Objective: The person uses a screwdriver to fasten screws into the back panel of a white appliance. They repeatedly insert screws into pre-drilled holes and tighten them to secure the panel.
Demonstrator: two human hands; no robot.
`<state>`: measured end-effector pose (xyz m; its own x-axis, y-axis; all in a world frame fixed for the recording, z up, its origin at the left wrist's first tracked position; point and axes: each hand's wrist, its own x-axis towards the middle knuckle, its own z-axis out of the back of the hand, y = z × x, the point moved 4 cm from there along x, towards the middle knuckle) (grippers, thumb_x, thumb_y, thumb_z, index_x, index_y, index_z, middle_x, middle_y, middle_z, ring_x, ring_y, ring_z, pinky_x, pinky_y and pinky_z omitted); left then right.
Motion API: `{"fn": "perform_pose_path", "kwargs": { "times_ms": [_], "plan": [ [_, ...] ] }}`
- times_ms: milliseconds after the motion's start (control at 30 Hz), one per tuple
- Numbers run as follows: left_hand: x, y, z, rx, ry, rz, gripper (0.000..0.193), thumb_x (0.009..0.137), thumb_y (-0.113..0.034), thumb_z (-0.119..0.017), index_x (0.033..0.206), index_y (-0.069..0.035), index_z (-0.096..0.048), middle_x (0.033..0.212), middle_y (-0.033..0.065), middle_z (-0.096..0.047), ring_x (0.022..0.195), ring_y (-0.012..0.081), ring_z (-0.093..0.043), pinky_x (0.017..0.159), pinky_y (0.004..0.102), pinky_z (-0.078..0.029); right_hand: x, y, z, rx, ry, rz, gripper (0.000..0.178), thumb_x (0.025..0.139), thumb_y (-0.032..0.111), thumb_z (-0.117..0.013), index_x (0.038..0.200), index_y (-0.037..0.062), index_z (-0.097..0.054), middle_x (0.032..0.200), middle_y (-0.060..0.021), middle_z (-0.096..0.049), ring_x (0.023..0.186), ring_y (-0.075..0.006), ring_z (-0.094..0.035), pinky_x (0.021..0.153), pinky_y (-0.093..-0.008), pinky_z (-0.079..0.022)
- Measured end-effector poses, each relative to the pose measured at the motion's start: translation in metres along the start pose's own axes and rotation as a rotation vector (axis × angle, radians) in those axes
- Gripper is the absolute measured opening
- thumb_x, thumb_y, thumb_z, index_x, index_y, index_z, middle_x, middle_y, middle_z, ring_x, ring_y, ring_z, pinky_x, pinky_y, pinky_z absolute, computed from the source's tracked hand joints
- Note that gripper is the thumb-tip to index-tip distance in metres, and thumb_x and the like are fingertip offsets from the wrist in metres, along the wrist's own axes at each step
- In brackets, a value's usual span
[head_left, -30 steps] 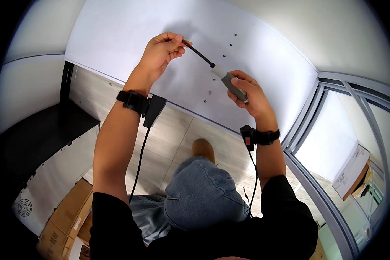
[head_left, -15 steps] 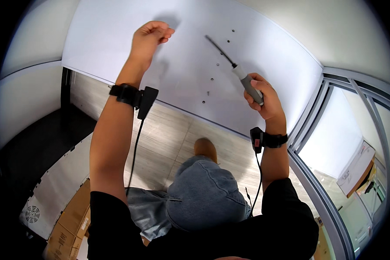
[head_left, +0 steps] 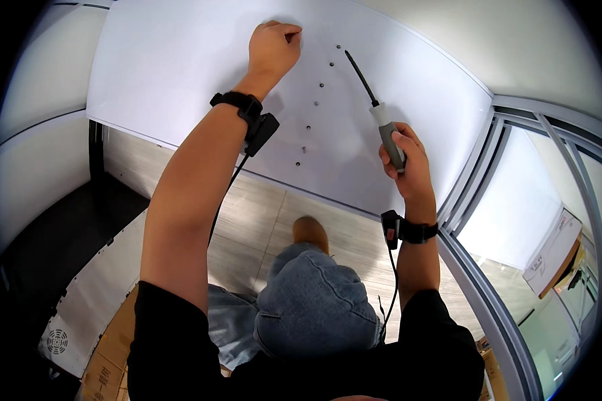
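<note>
The right hand [head_left: 408, 157] is gripping a screwdriver [head_left: 384, 123] above the white table [head_left: 180, 73], right of a row of small screws [head_left: 322, 85], while the left hand [head_left: 274, 50] is curled left of them, and whether it holds something I cannot tell.

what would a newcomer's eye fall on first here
Probably the screwdriver, held in the right hand over the white table, its dark shaft pointing up and left in the view. Next, the uneven row of small pieces, too small to identify surely, crossing the table between the two hands. Then the left hand, curled near the top of the view, left of that row.
</note>
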<state>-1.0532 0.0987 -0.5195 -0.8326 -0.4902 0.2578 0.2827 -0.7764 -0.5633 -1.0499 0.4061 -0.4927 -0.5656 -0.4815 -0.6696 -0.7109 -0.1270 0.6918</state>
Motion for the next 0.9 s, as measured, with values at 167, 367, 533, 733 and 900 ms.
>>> {"fn": "perform_pose_path", "kwargs": {
  "times_ms": [167, 367, 533, 733, 900],
  "plan": [
    [0.001, -0.008, -0.009, 0.074, -0.058, -0.124, 0.016, 0.078, -0.010, -0.063, 0.090, -0.011, -0.073, 0.077, 0.0061, -0.064, 0.074, 0.0225, -0.059, 0.073, 0.0327, -0.049, 0.001, -0.005, 0.000, 0.059, -0.016, 0.002, 0.028, 0.087, 0.027, -0.054, 0.106, 0.0075, -0.055, 0.059, -0.0021, -0.051, 0.042, -0.0068, -0.038, 0.039, -0.0209, -0.027],
    [-0.002, -0.007, -0.002, -0.040, 0.044, 0.003, 0.023, 0.076, -0.008, -0.065, 0.098, -0.010, -0.071, 0.078, 0.0079, -0.064, 0.081, 0.0265, -0.059, 0.074, 0.0356, -0.049, 0.002, -0.003, -0.013, 0.045, -0.002, 0.006, 0.028, 0.087, 0.027, -0.054, 0.107, 0.0078, -0.055, 0.059, -0.0025, -0.052, 0.041, -0.0069, -0.038, 0.039, -0.0209, -0.026],
    [-0.033, 0.018, 0.036, -0.238, 0.097, 0.297, 0.030, 0.082, -0.013, -0.064, 0.112, -0.008, -0.064, 0.083, 0.0032, -0.063, 0.076, 0.0156, -0.058, 0.071, 0.0282, -0.048, -0.001, 0.009, -0.036, -0.026, 0.062, 0.026, 0.027, 0.087, 0.026, -0.054, 0.107, 0.0078, -0.055, 0.059, -0.0028, -0.053, 0.040, -0.0066, -0.038, 0.038, -0.0212, -0.024],
    [-0.121, 0.043, 0.133, -0.852, -0.032, 0.831, 0.014, 0.091, -0.015, -0.056, 0.102, -0.008, -0.061, 0.085, 0.0012, -0.064, 0.080, 0.0111, -0.056, 0.074, 0.0263, -0.045, -0.008, 0.027, -0.125, -0.257, 0.250, 0.051, 0.027, 0.087, 0.028, -0.055, 0.105, 0.0087, -0.056, 0.059, -0.0013, -0.053, 0.041, -0.0055, -0.038, 0.039, -0.0211, -0.023],
    [-0.205, 0.054, 0.250, -1.065, -0.130, 0.836, 0.024, 0.094, -0.029, -0.052, 0.079, -0.011, -0.056, 0.075, 0.0013, -0.061, 0.074, 0.0115, -0.056, 0.073, 0.0260, -0.043, -0.046, 0.028, -0.250, -0.587, 0.486, 0.089, 0.028, 0.087, 0.031, -0.056, 0.106, 0.0100, -0.058, 0.060, 0.0019, -0.053, 0.045, -0.0044, -0.038, 0.041, -0.0203, -0.023]
  ]
}}
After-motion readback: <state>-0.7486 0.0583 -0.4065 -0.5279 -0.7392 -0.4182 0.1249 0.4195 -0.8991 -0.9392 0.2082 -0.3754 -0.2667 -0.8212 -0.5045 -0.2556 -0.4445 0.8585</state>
